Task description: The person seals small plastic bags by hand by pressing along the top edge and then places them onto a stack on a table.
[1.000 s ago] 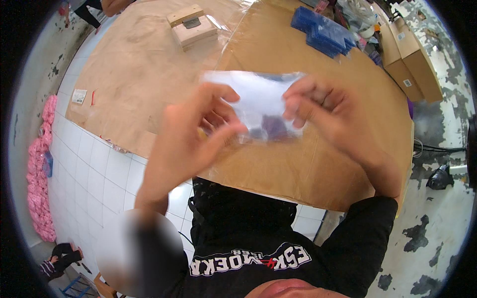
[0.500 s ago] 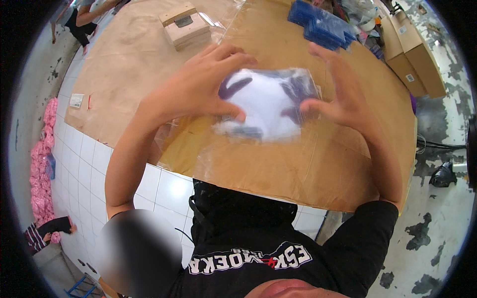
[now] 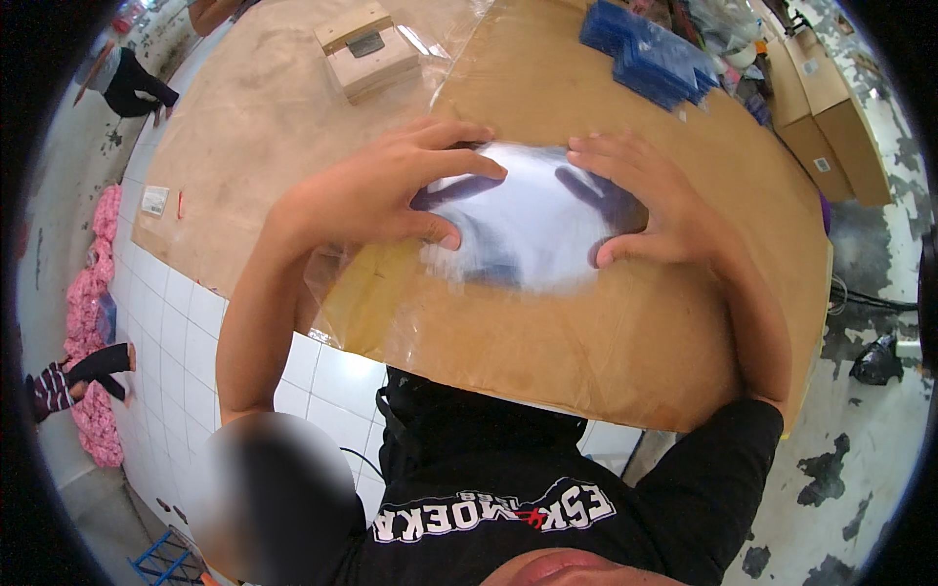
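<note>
A blurred white stack of flat pieces with clear plastic edges point(image 3: 532, 220) lies on the brown-covered table. My left hand point(image 3: 405, 181) cups its left side, fingers on the far part and thumb on the near part. Against the right side presses my right hand point(image 3: 660, 200), its fingers bent over the far corner and its thumb at the near right edge. Shadows of both hands fall on the white surface. Motion blur hides the layers, so I cannot tell what the pieces contain.
Beyond my left hand stands a wooden block fixture point(image 3: 366, 54). Blue flat pieces point(image 3: 650, 59) lie at the far right, beside cardboard boxes point(image 3: 831, 117). Clear plastic film point(image 3: 366, 298) covers the near left table edge. Pink bundles point(image 3: 93, 293) and other people are on the left.
My right hand has come down and in, from spread fingers to a grip on the stack's right side. My left fingers have moved further over the stack. The whole view has shifted slightly.
</note>
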`<state>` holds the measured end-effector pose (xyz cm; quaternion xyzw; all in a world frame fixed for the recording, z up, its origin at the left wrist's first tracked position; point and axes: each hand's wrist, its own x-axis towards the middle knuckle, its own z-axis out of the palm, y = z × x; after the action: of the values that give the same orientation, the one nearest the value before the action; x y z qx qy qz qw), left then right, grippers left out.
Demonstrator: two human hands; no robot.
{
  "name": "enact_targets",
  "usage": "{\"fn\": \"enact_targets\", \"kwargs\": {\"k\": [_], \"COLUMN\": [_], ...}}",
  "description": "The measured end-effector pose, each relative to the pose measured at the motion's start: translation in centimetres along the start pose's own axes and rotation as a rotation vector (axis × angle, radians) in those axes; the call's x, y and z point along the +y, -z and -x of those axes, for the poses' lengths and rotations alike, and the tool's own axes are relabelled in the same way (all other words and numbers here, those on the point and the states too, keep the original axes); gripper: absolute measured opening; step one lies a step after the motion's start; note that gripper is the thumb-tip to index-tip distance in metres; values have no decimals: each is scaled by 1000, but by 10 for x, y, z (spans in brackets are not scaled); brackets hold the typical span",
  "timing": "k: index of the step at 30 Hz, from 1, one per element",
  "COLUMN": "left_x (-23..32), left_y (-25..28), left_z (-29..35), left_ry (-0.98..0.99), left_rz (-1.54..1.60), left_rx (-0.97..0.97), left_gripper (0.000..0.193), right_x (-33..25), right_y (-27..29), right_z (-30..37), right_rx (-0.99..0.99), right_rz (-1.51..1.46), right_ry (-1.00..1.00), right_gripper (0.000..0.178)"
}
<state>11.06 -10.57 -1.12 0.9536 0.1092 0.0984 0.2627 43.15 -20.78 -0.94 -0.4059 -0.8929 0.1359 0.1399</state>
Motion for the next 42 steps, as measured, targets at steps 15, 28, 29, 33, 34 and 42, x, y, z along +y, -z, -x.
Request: {"fn": "enact_targets", "kwargs": {"k": [15, 28, 29, 33, 34, 42], "left_x": [9, 44, 49, 39, 30, 17], "left_y": [-6, 6, 6, -9, -17, -28], "left_z": [1, -10, -20, -50, -54, -49], "left_ry": [59, -50, -79, -198, -228, -324], "left_rz": [-54, -379, -355, -268, -257, -153], "left_rx": [53, 98, 109, 110, 123, 237], "left_gripper": [65, 55, 53, 41, 37, 20], "right_x": [2, 1, 13, 68, 82, 106], "right_y": [0, 68, 78, 110, 110, 94], "right_z": [5, -17, -21, -34, -35, -27], "right_rx": [49, 112, 172, 245, 222, 133], "right_rz": [-81, 92, 179, 299, 271, 318], "right_ry": [-47, -240, -218, -273, -327, -445], "right_gripper": [77, 46, 46, 48, 50, 49]}}
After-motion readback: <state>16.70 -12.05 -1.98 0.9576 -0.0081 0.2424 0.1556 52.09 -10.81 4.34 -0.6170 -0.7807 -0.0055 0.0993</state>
